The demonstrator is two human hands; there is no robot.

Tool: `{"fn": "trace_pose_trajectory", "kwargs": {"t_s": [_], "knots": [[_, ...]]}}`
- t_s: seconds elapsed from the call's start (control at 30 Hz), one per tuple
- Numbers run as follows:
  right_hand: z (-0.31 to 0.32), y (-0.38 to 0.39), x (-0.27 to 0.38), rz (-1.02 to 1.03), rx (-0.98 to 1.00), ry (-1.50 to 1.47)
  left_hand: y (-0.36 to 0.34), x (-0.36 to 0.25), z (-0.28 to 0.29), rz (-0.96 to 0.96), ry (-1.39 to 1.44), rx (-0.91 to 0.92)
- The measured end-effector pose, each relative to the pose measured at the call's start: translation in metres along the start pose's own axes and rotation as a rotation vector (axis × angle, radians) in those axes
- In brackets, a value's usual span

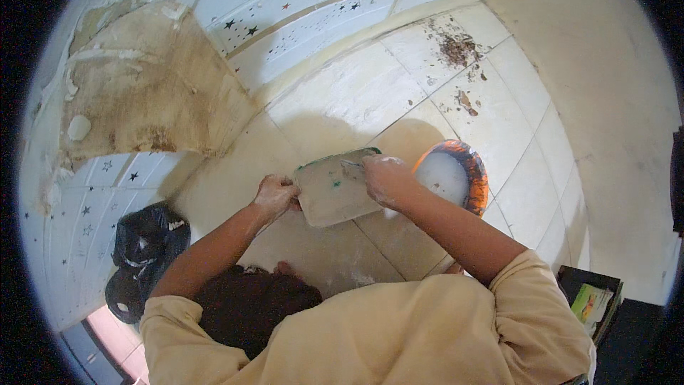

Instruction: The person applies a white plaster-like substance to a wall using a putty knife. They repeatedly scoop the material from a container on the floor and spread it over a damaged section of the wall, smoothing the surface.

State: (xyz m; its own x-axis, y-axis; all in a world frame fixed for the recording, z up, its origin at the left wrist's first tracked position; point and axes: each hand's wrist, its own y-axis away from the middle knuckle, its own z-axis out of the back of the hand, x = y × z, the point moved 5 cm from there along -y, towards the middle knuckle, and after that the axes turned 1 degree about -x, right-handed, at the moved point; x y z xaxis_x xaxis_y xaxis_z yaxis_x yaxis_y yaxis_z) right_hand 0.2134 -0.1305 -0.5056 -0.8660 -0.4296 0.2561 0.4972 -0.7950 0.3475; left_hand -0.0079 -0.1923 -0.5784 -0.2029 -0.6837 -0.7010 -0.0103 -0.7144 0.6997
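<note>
My left hand (pixel 273 198) is closed on the left edge of a shallow pale rectangular tray (pixel 331 203) with green along its far rim. White powder or paste smears the skin of both hands. My right hand (pixel 388 182) is closed at the tray's right side, around a small tool (pixel 350 165) whose thin greyish end points left over the tray. The fingers hide most of the tool, so its exact kind does not show. Just right of that hand stands a round basin (pixel 479 171) with an orange and black rim and whitish contents (pixel 443 175).
Brown debris (pixel 458 50) lies scattered on the tiled floor (pixel 491 93) near the far wall. To the left, a wall patch (pixel 153 93) is bare and rough amid star-patterned panels (pixel 320 25). Black plastic bags (pixel 146 246) sit at left; a dark box (pixel 597 299) stands at lower right.
</note>
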Motion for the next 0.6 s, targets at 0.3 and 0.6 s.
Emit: {"fn": "trace_pose_trajectory", "kwargs": {"t_s": [0.3,0.6], "knots": [[0.018,-0.05,-0.046,0.0,-0.243,0.451,-0.096,-0.063,-0.009,-0.252,-0.218,-0.046],[0.053,-0.066,-0.099,-0.369,0.005,0.261,-0.128,-0.131,-0.034,-0.294,-0.169,-0.11]]}}
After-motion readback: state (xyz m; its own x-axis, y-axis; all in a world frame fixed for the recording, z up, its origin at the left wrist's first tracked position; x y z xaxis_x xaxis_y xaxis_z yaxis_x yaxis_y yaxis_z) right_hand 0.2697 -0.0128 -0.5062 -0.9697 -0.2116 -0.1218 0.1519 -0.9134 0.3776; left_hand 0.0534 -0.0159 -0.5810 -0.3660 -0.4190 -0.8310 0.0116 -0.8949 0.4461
